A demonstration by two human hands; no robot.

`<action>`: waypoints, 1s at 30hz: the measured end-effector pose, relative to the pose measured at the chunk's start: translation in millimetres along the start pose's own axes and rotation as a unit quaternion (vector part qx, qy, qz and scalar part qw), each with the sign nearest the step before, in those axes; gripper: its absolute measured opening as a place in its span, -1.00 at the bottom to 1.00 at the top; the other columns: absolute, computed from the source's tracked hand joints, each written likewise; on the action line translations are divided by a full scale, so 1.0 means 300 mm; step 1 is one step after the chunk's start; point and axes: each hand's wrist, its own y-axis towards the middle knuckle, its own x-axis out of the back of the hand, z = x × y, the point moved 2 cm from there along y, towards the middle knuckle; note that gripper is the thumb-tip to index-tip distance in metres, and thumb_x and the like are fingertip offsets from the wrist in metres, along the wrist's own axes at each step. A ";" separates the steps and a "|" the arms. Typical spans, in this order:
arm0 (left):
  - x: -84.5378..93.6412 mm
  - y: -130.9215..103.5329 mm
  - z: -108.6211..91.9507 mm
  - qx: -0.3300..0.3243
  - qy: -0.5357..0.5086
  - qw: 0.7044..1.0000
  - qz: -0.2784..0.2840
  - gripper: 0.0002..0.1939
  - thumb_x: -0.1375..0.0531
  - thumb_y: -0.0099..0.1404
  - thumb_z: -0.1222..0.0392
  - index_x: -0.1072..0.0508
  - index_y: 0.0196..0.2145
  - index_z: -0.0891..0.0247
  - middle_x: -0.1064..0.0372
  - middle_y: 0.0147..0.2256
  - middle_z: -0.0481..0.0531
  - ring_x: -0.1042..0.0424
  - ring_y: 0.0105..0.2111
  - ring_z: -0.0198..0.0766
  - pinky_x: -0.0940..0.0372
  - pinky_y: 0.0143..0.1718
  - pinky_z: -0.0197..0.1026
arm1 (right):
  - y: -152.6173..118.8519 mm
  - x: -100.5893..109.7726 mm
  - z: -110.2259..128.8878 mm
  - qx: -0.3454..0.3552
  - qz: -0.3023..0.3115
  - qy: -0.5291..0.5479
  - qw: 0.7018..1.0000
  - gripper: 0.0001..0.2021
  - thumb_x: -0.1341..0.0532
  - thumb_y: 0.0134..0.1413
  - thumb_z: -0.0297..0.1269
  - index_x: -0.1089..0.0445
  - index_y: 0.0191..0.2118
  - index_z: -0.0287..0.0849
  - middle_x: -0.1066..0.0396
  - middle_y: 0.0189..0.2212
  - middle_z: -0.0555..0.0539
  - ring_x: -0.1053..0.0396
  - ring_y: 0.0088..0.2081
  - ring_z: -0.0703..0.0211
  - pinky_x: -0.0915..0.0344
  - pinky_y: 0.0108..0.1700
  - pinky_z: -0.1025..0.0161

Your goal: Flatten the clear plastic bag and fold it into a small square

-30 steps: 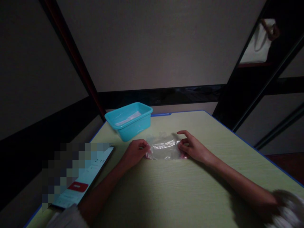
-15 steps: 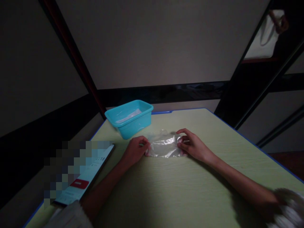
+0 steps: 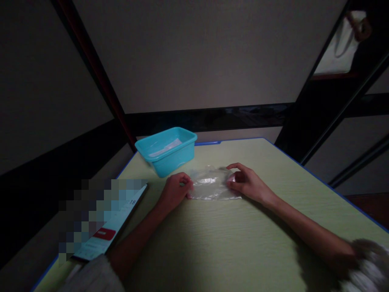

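Observation:
A clear plastic bag (image 3: 209,185) lies flat on the table between my hands, its film wrinkled and shiny. My left hand (image 3: 178,188) pinches the bag's left edge between thumb and fingers. At the opposite edge, my right hand (image 3: 244,182) grips the film with thumb and curled fingers, the index finger raised and stretched over the bag. Just beyond my left hand stands a turquoise plastic basket (image 3: 174,159) with a pale flat item (image 3: 167,148) inside, too blurred to name.
A tablet or phone (image 3: 121,213) with a lit screen, partly pixelated, lies left of my left forearm. The pale wood-look table (image 3: 206,247) has a blue edge. Dark-framed cabinet panels (image 3: 194,56) rise behind it. A white bag (image 3: 340,48) sits on a shelf at upper right.
The bag's film looks a little flatter and its glare has lessened. Both hands keep hold of the same edges, and the view has shifted slightly.

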 end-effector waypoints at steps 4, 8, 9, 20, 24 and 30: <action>0.002 0.006 0.003 0.024 -0.030 0.999 -0.014 -0.79 -0.15 -0.03 0.32 -0.22 -0.38 0.28 -0.35 -0.63 -0.17 -0.32 -0.75 -0.37 -0.19 -0.68 -0.37 | 0.010 0.016 0.006 -0.033 -0.015 0.055 0.998 -0.60 -0.24 -0.38 -0.47 -0.21 -0.26 -0.17 -0.35 -0.56 0.07 -0.27 -0.54 0.31 -0.25 -0.47 0.32; 0.010 0.015 0.000 0.027 -0.042 0.999 -0.004 -0.66 -0.18 -0.06 0.30 -0.25 -0.25 0.31 -0.42 -0.49 -0.07 -0.38 -0.67 -0.36 -0.17 -0.70 -0.39 | 0.009 0.021 0.015 -0.048 -0.007 0.053 0.997 -0.57 -0.24 -0.39 -0.47 -0.28 -0.22 -0.19 -0.40 -0.34 -0.06 -0.29 -0.47 0.29 -0.25 -0.45 0.30; 0.011 0.018 0.000 0.024 -0.039 0.999 0.001 -0.67 -0.17 -0.05 0.31 -0.27 -0.25 0.33 -0.44 -0.44 -0.02 -0.38 -0.66 -0.36 -0.16 -0.71 -0.40 | 0.009 0.021 0.017 -0.042 -0.010 0.036 0.998 -0.58 -0.24 -0.38 -0.47 -0.30 -0.22 -0.20 -0.39 -0.30 -0.08 -0.28 -0.48 0.30 -0.24 -0.46 0.30; 0.006 0.027 0.013 -0.021 0.053 0.998 -0.014 -0.54 -0.14 -0.05 0.47 -0.38 -0.12 0.41 -0.43 -0.19 0.14 -0.37 -0.54 -0.41 -0.27 -0.52 -0.37 | 0.013 0.016 -0.004 0.029 -0.028 -0.212 0.976 -0.57 -0.13 -0.19 -0.49 -0.34 -0.08 -0.37 -0.34 -0.50 -0.05 -0.31 -0.51 0.25 -0.27 -0.42 0.30; -0.003 0.022 0.002 -0.037 0.103 0.994 -0.025 -0.58 -0.12 -0.01 0.49 -0.41 -0.13 0.40 -0.43 -0.18 0.11 -0.39 -0.53 -0.38 -0.32 -0.35 -0.29 | 0.006 0.017 -0.007 0.057 -0.038 -0.294 0.953 -0.60 -0.13 -0.15 -0.46 -0.35 -0.08 -0.36 -0.40 -0.38 -0.14 -0.35 -0.47 0.19 -0.31 -0.37 0.25; -0.015 0.005 -0.004 -0.072 0.171 0.981 -0.047 -0.55 -0.11 0.00 0.52 -0.39 -0.10 0.41 -0.42 -0.20 0.10 -0.39 -0.41 -0.27 -0.29 -0.14 -0.14 | -0.012 0.023 -0.007 0.119 -0.067 -0.424 0.895 -0.65 -0.15 -0.06 -0.36 -0.37 -0.09 -0.35 -0.32 -0.07 -0.30 -0.28 -0.06 -0.08 -0.23 -0.04 0.06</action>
